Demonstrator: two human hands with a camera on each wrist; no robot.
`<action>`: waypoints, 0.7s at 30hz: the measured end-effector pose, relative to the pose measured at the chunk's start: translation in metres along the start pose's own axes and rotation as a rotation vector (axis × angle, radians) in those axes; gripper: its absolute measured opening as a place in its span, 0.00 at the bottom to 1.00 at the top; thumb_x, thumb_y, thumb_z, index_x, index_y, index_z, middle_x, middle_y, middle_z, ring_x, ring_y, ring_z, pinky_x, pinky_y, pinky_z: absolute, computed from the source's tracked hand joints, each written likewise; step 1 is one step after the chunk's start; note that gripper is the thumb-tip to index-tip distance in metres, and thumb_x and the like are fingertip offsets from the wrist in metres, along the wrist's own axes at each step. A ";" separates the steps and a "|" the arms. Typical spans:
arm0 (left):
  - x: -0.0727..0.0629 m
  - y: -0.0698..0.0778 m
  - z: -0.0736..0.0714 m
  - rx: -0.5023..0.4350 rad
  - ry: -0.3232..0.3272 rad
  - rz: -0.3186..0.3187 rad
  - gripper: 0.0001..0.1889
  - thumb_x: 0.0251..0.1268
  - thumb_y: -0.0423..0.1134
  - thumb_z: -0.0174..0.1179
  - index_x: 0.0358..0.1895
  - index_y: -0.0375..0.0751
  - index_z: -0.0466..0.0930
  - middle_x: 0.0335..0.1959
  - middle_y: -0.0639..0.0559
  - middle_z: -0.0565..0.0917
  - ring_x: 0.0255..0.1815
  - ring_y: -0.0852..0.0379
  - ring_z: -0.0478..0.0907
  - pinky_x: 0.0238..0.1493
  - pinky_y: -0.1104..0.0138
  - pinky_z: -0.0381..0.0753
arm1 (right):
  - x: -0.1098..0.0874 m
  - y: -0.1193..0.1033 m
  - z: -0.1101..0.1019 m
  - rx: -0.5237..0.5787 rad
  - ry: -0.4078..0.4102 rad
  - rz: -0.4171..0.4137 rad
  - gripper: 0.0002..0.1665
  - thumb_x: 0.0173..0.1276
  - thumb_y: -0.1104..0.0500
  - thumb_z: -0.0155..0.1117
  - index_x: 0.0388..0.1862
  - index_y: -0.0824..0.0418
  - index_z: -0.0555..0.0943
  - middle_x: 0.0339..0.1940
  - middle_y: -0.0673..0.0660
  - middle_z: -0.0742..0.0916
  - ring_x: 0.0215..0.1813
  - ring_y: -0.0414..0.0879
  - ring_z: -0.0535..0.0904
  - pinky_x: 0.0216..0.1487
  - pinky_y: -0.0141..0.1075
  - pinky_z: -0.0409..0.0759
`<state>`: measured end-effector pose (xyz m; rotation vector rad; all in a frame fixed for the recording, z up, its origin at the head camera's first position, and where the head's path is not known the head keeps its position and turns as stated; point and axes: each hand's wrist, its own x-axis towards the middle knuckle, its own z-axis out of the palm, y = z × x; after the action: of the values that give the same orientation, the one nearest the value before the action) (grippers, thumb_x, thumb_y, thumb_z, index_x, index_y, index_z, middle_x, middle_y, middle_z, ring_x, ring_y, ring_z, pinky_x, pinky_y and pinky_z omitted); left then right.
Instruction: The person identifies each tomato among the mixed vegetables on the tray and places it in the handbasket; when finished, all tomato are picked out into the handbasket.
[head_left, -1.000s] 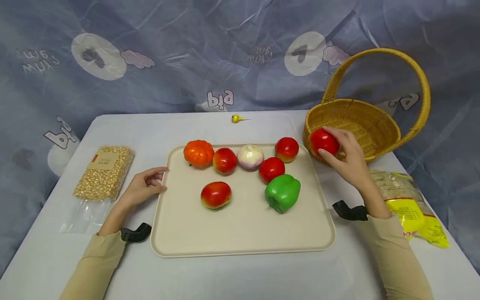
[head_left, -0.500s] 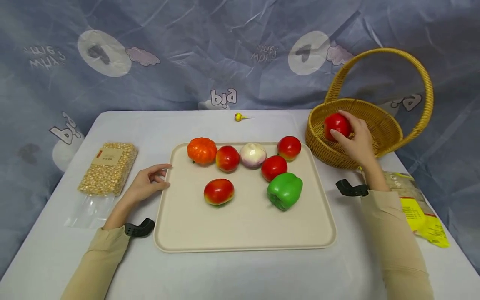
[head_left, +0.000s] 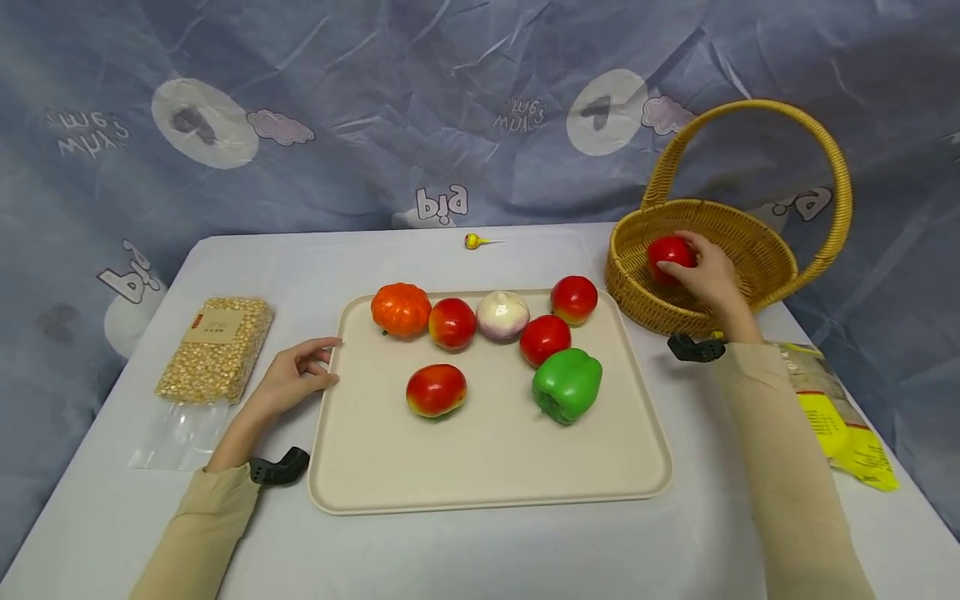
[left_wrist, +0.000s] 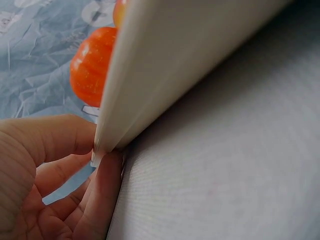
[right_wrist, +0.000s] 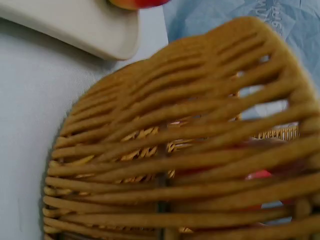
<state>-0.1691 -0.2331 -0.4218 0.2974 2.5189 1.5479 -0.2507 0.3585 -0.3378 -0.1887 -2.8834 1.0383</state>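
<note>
In the head view my right hand [head_left: 708, 271] is inside the yellow wicker basket [head_left: 652, 310], its thumb and fingers around a shiny round red fruit [head_left: 667, 257]. The right wrist view is mostly the basket's wall [right_wrist: 200, 165], which hides that hand; a bit of red shows through the weave. At the left side of the beige tray [head_left: 480, 467], my left hand [head_left: 291, 377] grips the rim between thumb and fingers. The left wrist view shows the thumb and a finger against the tray's edge [left_wrist: 145, 75].
On the tray sit an orange pumpkin [head_left: 401, 310], a whitish-purple onion [head_left: 502, 316], a green bell pepper [head_left: 567, 386] and several red fruits [head_left: 437, 391]. A bag of corn kernels [head_left: 215, 350] lies left, a yellow bag [head_left: 840, 425] right, a lollipop [head_left: 472, 241] behind.
My right hand has carried the red fruit rightward from the basket's near-left rim into the basket and lowered it. The left hand stays at the tray's rim.
</note>
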 end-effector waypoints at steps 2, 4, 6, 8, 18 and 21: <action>0.000 0.000 0.001 -0.001 0.004 0.000 0.29 0.54 0.27 0.62 0.63 0.32 0.68 0.43 0.40 0.73 0.29 0.72 0.75 0.34 0.77 0.73 | 0.004 0.004 -0.001 -0.004 -0.019 0.017 0.41 0.65 0.49 0.58 0.73 0.61 0.57 0.68 0.73 0.66 0.66 0.68 0.62 0.65 0.61 0.60; 0.000 -0.001 0.001 0.001 0.006 0.002 0.29 0.55 0.27 0.62 0.63 0.32 0.68 0.43 0.41 0.73 0.28 0.72 0.75 0.34 0.77 0.73 | 0.008 0.009 -0.001 -0.001 -0.044 0.044 0.42 0.66 0.48 0.58 0.73 0.60 0.55 0.69 0.74 0.65 0.67 0.68 0.61 0.66 0.62 0.59; 0.000 -0.001 0.002 0.004 0.005 0.005 0.29 0.55 0.27 0.61 0.63 0.32 0.68 0.42 0.41 0.74 0.28 0.72 0.75 0.34 0.77 0.73 | 0.011 0.012 -0.002 0.020 -0.064 0.069 0.43 0.66 0.48 0.57 0.74 0.60 0.53 0.70 0.74 0.63 0.68 0.69 0.59 0.66 0.62 0.59; -0.001 -0.003 0.003 0.003 0.001 0.003 0.29 0.55 0.27 0.61 0.63 0.32 0.68 0.42 0.41 0.74 0.28 0.72 0.75 0.34 0.77 0.73 | 0.012 0.016 -0.003 0.040 -0.082 0.099 0.44 0.66 0.47 0.57 0.75 0.59 0.51 0.71 0.74 0.60 0.69 0.70 0.57 0.67 0.62 0.58; 0.000 -0.003 0.002 0.007 0.006 0.009 0.29 0.55 0.27 0.61 0.63 0.32 0.68 0.43 0.40 0.73 0.29 0.72 0.75 0.35 0.78 0.73 | 0.011 0.026 -0.012 0.139 -0.075 0.189 0.45 0.67 0.45 0.55 0.76 0.55 0.47 0.75 0.70 0.54 0.72 0.68 0.52 0.70 0.61 0.55; 0.001 -0.002 0.002 0.007 0.004 0.009 0.29 0.55 0.27 0.61 0.63 0.32 0.68 0.43 0.40 0.73 0.28 0.72 0.75 0.34 0.77 0.72 | 0.010 0.029 -0.014 0.147 -0.079 0.189 0.46 0.67 0.45 0.56 0.76 0.54 0.47 0.75 0.70 0.53 0.73 0.68 0.52 0.71 0.61 0.54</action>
<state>-0.1697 -0.2323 -0.4245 0.3078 2.5302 1.5442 -0.2568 0.3911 -0.3455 -0.4275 -2.8873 1.3112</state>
